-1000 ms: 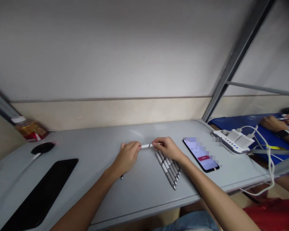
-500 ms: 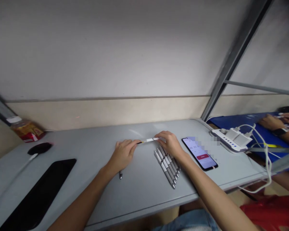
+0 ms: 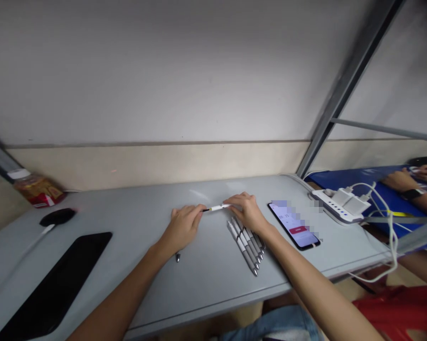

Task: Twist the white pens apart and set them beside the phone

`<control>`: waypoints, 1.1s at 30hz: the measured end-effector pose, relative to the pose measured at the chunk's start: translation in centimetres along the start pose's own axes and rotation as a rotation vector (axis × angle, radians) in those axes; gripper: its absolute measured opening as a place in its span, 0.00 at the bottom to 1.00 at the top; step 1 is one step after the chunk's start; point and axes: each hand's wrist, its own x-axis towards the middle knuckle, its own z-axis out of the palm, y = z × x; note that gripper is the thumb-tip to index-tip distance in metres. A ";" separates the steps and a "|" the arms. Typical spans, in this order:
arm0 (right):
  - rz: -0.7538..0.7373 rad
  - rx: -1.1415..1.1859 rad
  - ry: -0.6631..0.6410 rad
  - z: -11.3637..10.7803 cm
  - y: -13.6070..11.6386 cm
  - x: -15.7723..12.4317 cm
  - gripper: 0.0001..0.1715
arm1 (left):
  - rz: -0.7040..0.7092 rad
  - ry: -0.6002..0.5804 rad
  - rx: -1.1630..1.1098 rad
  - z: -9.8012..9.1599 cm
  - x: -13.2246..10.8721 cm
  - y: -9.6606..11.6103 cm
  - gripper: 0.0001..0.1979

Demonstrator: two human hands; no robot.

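Observation:
My left hand [image 3: 185, 223] is closed on a thin dark pen refill [image 3: 206, 210] with a yellowish section. My right hand [image 3: 247, 212] pinches the far end of a white pen barrel [image 3: 218, 207], held in line with the refill just above the desk. The refill's end meets the barrel's opening; how deep it sits inside cannot be seen. Below my left wrist lies a small pen piece with a silver tip [image 3: 178, 257], partly hidden by the hand. Several white-and-grey pens [image 3: 247, 248] lie side by side under my right hand and forearm.
On the right lie a lit phone [image 3: 294, 226] and a white power strip [image 3: 336, 206] with plugs and cables. To the left are a black flat object [image 3: 57, 284], a dark oval object with a white cable [image 3: 58, 217] and a bottle [image 3: 37, 189]. Another person's hands [image 3: 401, 181] work at a blue surface.
My right hand and the white barrel have shifted slightly left towards my left hand, and less of the refill shows between them. The pens on the desk stay put.

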 end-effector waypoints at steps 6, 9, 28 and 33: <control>-0.067 0.034 0.002 0.3 -0.8 -0.2 0.13 | 0.017 -0.033 -0.069 0.1 -0.1 0.7 0.13; -0.074 0.158 -0.007 0.1 -1.0 -0.1 0.12 | 0.041 -0.038 -0.047 0.2 -0.1 0.6 0.13; 0.237 0.662 -0.251 -0.9 -1.3 0.1 0.18 | 0.119 0.003 -0.026 -0.7 0.0 0.4 0.14; 0.284 0.771 -0.326 -1.1 -1.1 0.1 0.21 | 0.097 -0.012 -0.061 -0.9 -0.1 0.7 0.14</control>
